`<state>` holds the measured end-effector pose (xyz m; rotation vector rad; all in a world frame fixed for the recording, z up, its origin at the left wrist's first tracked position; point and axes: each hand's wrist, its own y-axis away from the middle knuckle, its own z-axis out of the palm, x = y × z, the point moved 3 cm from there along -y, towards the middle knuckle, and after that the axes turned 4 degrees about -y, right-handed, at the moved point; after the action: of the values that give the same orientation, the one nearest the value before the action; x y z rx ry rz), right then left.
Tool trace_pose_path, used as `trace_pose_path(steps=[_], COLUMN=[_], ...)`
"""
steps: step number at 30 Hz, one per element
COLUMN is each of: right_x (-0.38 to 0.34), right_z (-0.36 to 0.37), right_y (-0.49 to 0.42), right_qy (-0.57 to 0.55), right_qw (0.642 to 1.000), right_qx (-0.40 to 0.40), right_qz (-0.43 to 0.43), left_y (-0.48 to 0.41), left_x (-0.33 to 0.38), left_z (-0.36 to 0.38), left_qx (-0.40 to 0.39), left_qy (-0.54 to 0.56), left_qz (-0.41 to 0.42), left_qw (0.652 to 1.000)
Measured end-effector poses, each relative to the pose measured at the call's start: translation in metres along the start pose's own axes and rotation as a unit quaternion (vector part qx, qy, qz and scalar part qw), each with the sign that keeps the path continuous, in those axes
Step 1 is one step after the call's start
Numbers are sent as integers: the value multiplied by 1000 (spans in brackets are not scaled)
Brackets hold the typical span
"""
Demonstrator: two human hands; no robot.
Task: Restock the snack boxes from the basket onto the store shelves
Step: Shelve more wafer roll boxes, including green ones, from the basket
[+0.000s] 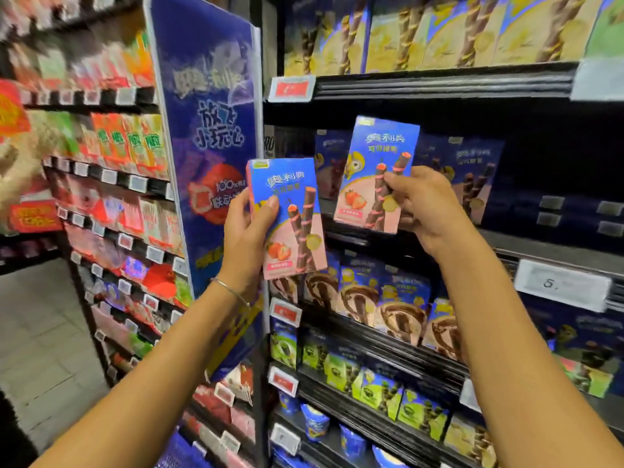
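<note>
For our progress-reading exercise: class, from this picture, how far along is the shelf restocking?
Done: boxes already stand at the back of the middle shelf. In hand: the right grip holds a strawberry box in front of that shelf, and the left grip holds a second box lower, off the shelf. Left: both need placing. The basket is out of view, so the remainder is unknown.

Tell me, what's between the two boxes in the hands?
Only a narrow gap: the left box and right box are apart. Through it, the head view shows a dim shelved box behind.
</note>
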<state>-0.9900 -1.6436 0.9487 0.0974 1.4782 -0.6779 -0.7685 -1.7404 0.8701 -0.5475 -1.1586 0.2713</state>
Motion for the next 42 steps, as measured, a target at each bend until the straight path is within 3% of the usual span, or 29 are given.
trace_pose_path(steps=[7, 13, 19, 36, 42], right_x=[34, 60, 63, 58, 57], right_z=[48, 72, 85, 90, 85], right_y=[-89, -116, -123, -123, -114], right_qy=[164, 349, 435, 526, 510], right_qw=[981, 924, 881, 828, 837], right_qx=[100, 148, 153, 153, 161], right_qz=[-18, -58, -109, -119, -116], left_y=[-37, -50, -60, -64, -65], left_x=[-25, -37, -39, -46, -47], left_z=[-11, -12, -11, -8, -6], left_qx=[-40, -76, -101, -111, -99], left_qy=[32, 52, 59, 94, 89], left_qz=[9, 27, 32, -2, -13], left_qw=[999, 995, 993, 989, 991])
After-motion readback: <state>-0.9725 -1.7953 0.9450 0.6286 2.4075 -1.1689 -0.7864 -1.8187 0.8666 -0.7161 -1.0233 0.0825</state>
